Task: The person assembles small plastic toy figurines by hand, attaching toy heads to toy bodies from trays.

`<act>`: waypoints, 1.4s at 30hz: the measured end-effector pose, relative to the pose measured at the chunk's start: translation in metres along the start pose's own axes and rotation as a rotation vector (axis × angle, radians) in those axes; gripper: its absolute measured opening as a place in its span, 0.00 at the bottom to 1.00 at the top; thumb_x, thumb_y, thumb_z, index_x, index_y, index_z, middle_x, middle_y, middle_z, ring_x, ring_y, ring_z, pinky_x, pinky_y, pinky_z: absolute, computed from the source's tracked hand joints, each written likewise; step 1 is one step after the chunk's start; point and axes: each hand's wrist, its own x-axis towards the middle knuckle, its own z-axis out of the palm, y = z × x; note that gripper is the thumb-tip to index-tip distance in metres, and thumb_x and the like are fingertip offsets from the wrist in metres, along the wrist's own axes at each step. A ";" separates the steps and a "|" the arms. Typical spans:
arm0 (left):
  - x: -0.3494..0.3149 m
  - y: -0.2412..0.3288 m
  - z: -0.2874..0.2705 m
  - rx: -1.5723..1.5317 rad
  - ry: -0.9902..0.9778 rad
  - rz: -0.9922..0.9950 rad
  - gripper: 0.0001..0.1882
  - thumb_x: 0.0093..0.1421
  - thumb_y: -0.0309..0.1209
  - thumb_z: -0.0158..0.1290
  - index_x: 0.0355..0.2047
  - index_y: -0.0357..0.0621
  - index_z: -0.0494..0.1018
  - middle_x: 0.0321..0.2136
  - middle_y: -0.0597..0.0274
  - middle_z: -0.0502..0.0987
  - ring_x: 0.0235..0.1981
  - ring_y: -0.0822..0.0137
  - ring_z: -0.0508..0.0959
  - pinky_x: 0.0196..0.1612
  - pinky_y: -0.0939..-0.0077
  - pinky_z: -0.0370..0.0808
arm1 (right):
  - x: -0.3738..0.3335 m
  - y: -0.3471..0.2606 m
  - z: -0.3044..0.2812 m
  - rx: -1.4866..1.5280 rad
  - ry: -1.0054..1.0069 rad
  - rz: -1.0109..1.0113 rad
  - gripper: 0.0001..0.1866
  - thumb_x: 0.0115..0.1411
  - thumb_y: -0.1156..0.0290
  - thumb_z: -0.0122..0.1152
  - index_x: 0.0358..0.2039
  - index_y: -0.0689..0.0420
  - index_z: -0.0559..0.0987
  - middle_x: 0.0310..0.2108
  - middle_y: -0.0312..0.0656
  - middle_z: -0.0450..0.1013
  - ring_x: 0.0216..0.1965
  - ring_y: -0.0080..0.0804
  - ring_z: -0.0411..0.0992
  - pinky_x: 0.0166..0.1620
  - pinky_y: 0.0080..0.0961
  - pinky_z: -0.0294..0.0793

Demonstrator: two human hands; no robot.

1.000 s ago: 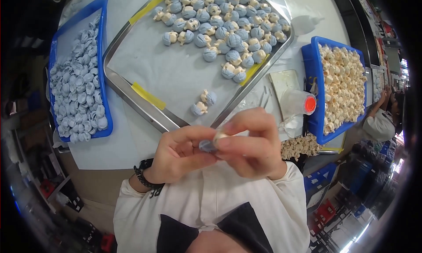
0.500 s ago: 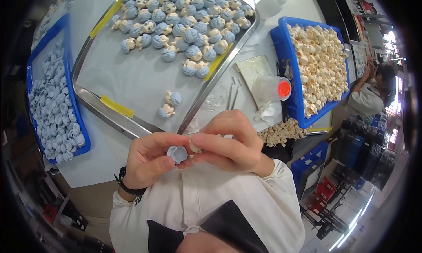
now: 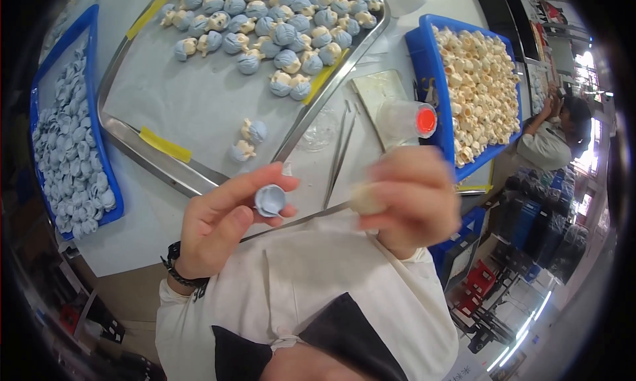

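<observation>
Between the thumb and fingers of my left hand [image 3: 215, 222] is a hollow blue-grey doll hair shell [image 3: 270, 201], its open side showing. My right hand [image 3: 421, 195] is smeared by motion. A blurred cream doll head piece [image 3: 365, 199] shows at its fingertips, apart from the shell. Beyond my left hand, two small doll heads with blue-grey hair [image 3: 250, 140] lie on the paper lining a metal tray [image 3: 165, 170]. Many more such heads [image 3: 285, 33] crowd the tray's far part. Tweezers [image 3: 339, 157] lie between the tray and my right hand.
At the left stands a blue bin [image 3: 106, 175] of blue-grey hair shells. On the right, another blue bin [image 3: 445, 83] holds cream head pieces. Beside it are a clear cup [image 3: 395, 121] with an orange-red end and a pale pad [image 3: 377, 93]. A co-worker [image 3: 556, 132] sits at far right.
My hands have come apart. The right moved right with the cream head piece, while the left keeps the hair shell, now higher with its hollow turned more to view.
</observation>
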 end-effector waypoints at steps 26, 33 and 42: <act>0.004 -0.006 -0.010 -0.046 -0.018 0.109 0.21 0.51 0.21 0.47 0.47 0.32 0.59 0.41 0.50 0.70 0.40 0.67 0.73 0.44 0.74 0.70 | -0.007 0.017 -0.071 -0.724 -0.083 0.327 0.13 0.40 0.81 0.64 0.30 0.61 0.77 0.26 0.43 0.70 0.27 0.31 0.69 0.31 0.22 0.67; 0.004 -0.007 -0.008 -0.085 -0.019 0.184 0.21 0.48 0.17 0.49 0.44 0.33 0.61 0.40 0.51 0.68 0.42 0.67 0.72 0.46 0.70 0.71 | -0.018 0.018 -0.071 -0.695 0.010 0.344 0.14 0.39 0.83 0.64 0.30 0.63 0.75 0.26 0.43 0.70 0.28 0.31 0.69 0.32 0.22 0.68; 0.001 -0.006 0.003 0.142 0.070 0.240 0.21 0.47 0.16 0.54 0.43 0.33 0.63 0.41 0.54 0.68 0.40 0.69 0.72 0.45 0.77 0.70 | -0.008 0.004 0.008 0.109 -0.039 -0.017 0.18 0.36 0.75 0.70 0.30 0.63 0.75 0.25 0.44 0.71 0.25 0.30 0.68 0.25 0.22 0.65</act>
